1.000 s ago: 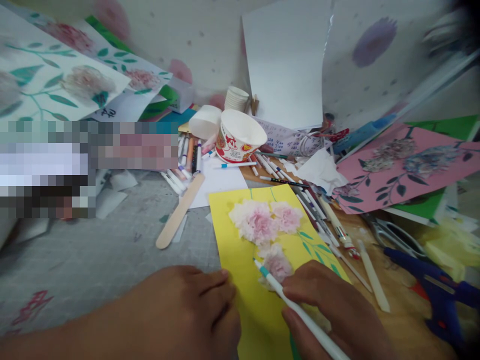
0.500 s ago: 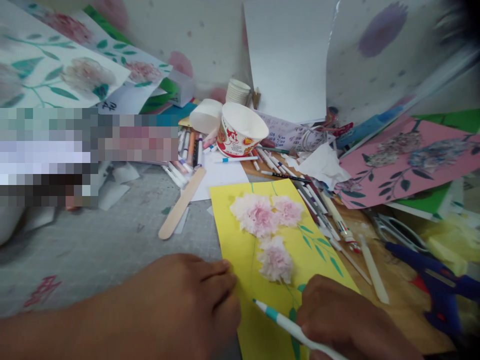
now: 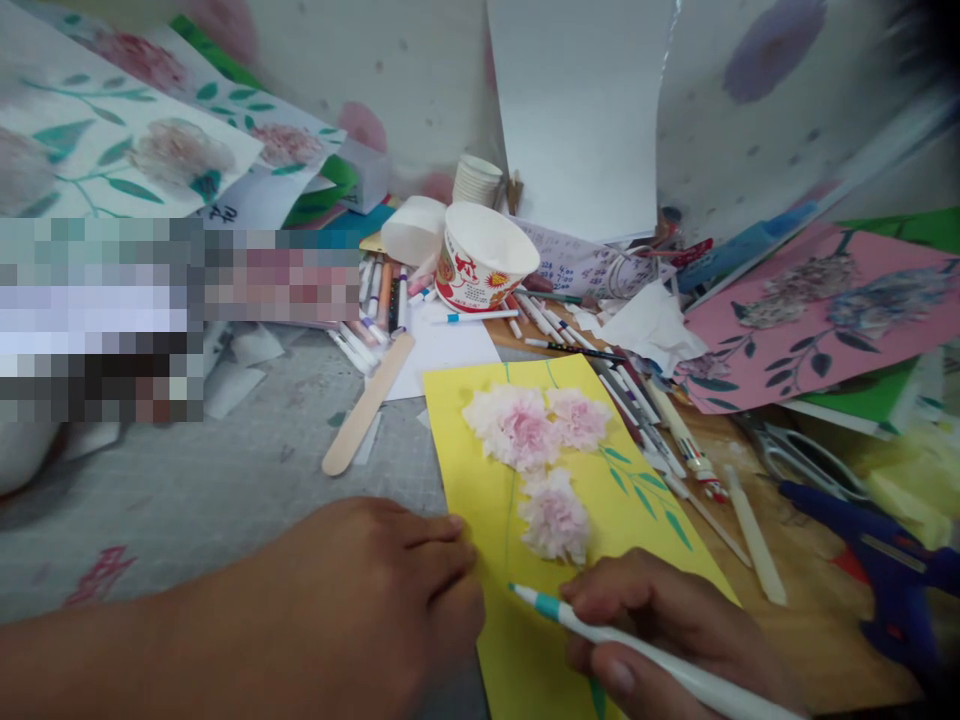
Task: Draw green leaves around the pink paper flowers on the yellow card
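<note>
A yellow card (image 3: pixel 487 470) lies on the grey cutting mat (image 3: pixel 210 500), with three pink tissue flowers (image 3: pixel 540 450) and drawn green stems and leaves on it. My left hand (image 3: pixel 375 610) rests on the card's left edge, fingers curled and pressed down. My right hand (image 3: pixel 667 640) grips a white marker with a teal band (image 3: pixel 570 615); its tip touches the card just below the lowest flower.
A wooden stick (image 3: pixel 367 405) lies left of the card. Behind it are a red-printed paper cup (image 3: pixel 480 265), stacked cups (image 3: pixel 476 180) and several scattered pens (image 3: pixel 637 420). Right: pink flower card (image 3: pixel 817 320), scissors (image 3: pixel 795 460), blue glue gun (image 3: pixel 885 570).
My right hand drew the marker tip down from the lowest flower to the card below it, then shifted slightly. The left hand stayed on the card's edge.
</note>
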`<action>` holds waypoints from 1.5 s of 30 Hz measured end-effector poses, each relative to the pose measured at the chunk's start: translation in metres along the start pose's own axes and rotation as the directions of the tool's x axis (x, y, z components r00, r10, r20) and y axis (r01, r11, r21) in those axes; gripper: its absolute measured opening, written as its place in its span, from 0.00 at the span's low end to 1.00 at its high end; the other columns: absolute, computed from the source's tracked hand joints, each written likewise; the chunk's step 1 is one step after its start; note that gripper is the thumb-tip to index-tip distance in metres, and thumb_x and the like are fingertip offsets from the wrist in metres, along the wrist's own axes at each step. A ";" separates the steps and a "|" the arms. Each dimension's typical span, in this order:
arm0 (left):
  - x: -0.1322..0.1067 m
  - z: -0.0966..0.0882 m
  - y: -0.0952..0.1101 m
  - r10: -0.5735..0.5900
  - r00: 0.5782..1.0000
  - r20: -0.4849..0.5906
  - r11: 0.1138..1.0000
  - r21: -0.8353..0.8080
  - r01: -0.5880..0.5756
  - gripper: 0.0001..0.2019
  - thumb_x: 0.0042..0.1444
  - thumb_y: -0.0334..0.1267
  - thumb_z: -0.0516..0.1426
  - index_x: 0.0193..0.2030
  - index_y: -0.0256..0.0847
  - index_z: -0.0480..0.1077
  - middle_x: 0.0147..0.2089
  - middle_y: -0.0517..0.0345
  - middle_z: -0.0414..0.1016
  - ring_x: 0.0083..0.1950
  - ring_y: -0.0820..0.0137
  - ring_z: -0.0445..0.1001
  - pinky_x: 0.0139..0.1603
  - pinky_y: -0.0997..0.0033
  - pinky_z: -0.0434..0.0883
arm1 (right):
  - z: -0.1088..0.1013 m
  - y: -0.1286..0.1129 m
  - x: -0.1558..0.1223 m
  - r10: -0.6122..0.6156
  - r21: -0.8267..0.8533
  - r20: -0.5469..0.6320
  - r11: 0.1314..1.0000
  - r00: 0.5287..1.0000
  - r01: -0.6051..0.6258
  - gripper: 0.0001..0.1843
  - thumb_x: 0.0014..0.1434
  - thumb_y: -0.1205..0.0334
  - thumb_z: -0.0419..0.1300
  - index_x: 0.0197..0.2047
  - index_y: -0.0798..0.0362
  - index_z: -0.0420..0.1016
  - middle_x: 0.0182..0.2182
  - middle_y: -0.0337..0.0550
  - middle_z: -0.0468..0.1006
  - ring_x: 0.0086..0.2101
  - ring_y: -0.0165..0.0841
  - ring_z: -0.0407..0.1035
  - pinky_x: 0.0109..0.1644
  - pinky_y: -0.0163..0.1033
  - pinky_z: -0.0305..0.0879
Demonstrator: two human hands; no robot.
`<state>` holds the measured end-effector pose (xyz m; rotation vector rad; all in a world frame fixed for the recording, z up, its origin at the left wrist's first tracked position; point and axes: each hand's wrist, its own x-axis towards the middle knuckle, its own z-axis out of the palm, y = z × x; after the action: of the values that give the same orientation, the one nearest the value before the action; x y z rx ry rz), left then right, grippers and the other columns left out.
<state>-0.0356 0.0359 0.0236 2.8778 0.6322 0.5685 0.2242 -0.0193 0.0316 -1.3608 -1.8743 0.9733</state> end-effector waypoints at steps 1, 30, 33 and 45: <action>0.000 0.000 0.000 0.011 1.000 0.008 1.000 -0.002 -0.011 0.12 0.63 0.32 0.49 0.44 0.46 0.72 0.44 0.63 0.82 0.39 0.68 0.79 0.43 0.70 0.73 | 0.001 0.001 -0.001 0.032 -0.008 -0.011 0.999 0.999 -0.032 0.03 0.57 0.62 0.65 0.36 0.46 0.78 0.24 0.36 0.81 0.22 0.31 0.75 0.23 0.29 0.68; -0.003 -0.001 0.000 -0.004 0.999 0.035 0.996 -0.091 0.008 0.13 0.61 0.29 0.50 0.47 0.44 0.71 0.41 0.61 0.81 0.40 0.68 0.78 0.55 0.72 0.69 | -0.006 -0.010 0.006 0.005 -0.245 0.028 0.969 1.000 0.002 0.06 0.54 0.68 0.60 0.29 0.48 0.75 0.21 0.35 0.77 0.22 0.31 0.74 0.26 0.32 0.70; -0.006 0.001 0.000 -0.021 0.999 0.042 0.997 -0.079 0.025 0.13 0.62 0.29 0.51 0.48 0.46 0.71 0.41 0.63 0.80 0.43 0.69 0.78 0.57 0.73 0.68 | -0.017 -0.009 0.001 -0.047 -0.243 0.109 0.967 0.993 0.072 0.07 0.53 0.69 0.61 0.25 0.48 0.72 0.20 0.35 0.77 0.26 0.35 0.78 0.36 0.38 0.77; -0.006 -0.001 -0.002 -0.001 0.998 0.058 0.995 -0.095 0.007 0.13 0.59 0.31 0.55 0.50 0.44 0.70 0.40 0.64 0.80 0.43 0.66 0.78 0.51 0.70 0.70 | -0.001 -0.012 0.005 0.039 -0.198 0.011 0.980 0.999 -0.036 0.03 0.55 0.65 0.61 0.31 0.48 0.76 0.22 0.33 0.77 0.21 0.29 0.73 0.24 0.30 0.67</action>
<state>-0.0419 0.0348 0.0226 2.7921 0.5859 0.4985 0.2170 -0.0164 0.0425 -1.5123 -2.0067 0.8354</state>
